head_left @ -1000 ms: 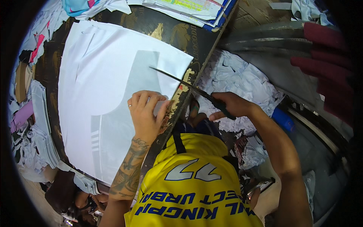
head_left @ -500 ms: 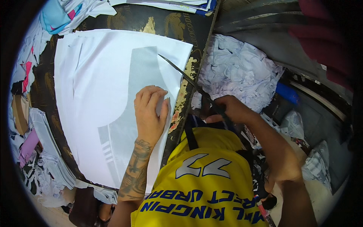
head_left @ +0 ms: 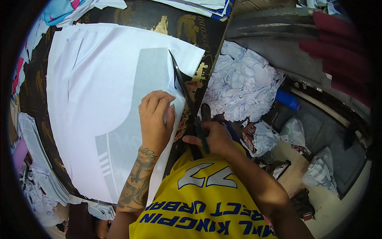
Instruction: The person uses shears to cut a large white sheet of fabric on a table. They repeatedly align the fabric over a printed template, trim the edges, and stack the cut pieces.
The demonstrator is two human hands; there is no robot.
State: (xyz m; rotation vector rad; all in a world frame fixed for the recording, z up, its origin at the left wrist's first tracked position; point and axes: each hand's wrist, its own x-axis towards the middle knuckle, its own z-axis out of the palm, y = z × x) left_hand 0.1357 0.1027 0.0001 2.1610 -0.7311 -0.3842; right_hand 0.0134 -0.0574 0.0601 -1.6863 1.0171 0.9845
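Observation:
A large white cloth [head_left: 91, 75] lies on the dark table, with a grey printed panel [head_left: 149, 73] on it that carries white stripes near its lower part. My left hand [head_left: 156, 117] rests on the cloth over the panel's right side, fingers loosely bent and thumb apart. In my right hand [head_left: 217, 137] is a long pair of dark scissors [head_left: 186, 93], gripped by the handles. The blades run along the panel's right edge, where the cloth is cut from its right side up to near the panel's upper corner and lifts beside the blade.
Bunched white cloth scraps [head_left: 242, 83] fill a heap beyond the table's right edge. Stacked folded cloths [head_left: 38, 147] stand off the left edge. Papers [head_left: 199, 6] lie at the table's far end. Plastic bags [head_left: 321, 171] sit on the floor at right.
My right hand has come left and nearer to me with the scissors, whose blades have swung steeper and now part the cloth. My left hand has hardly moved.

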